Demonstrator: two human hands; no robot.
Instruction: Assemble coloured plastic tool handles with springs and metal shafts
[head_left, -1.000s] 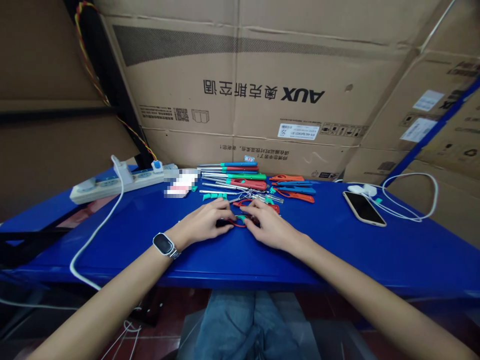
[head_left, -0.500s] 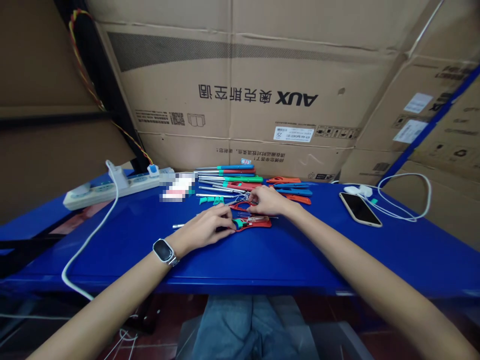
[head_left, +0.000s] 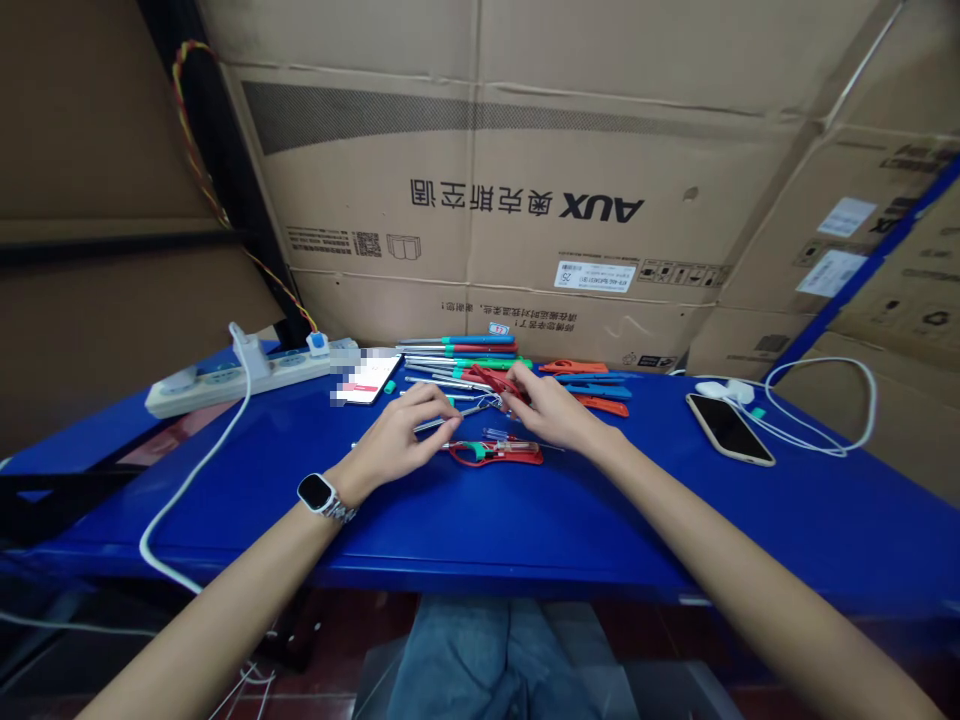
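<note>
My left hand [head_left: 409, 428] is closed, thumb and forefinger at a thin metal tube [head_left: 474, 409] whose thin wires lie toward my right hand. In my right hand [head_left: 551, 408] a red plastic lighter handle shell [head_left: 491, 379] is pinched, raised at an angle above the blue table [head_left: 600, 520]. Nearer to me lies an open red-orange lighter shell [head_left: 517, 455] with a green trigger [head_left: 478, 452] and a clear fuel tank set in it. Small clear purplish parts [head_left: 496, 434] sit just behind it. My fingers hide part of the tube and the shell.
Long-necked lighters [head_left: 480, 349] in several colours lie in a row at the back. Orange and blue handle shells [head_left: 592, 391] are stacked to their right. A phone [head_left: 727, 428] with a white cable lies right; another phone [head_left: 371, 378] and a power strip [head_left: 217, 380] are left.
My right hand has lifted the red shell from the table and tilted it. My left hand has left the lighter in front and moved up and left to the metal tube.
</note>
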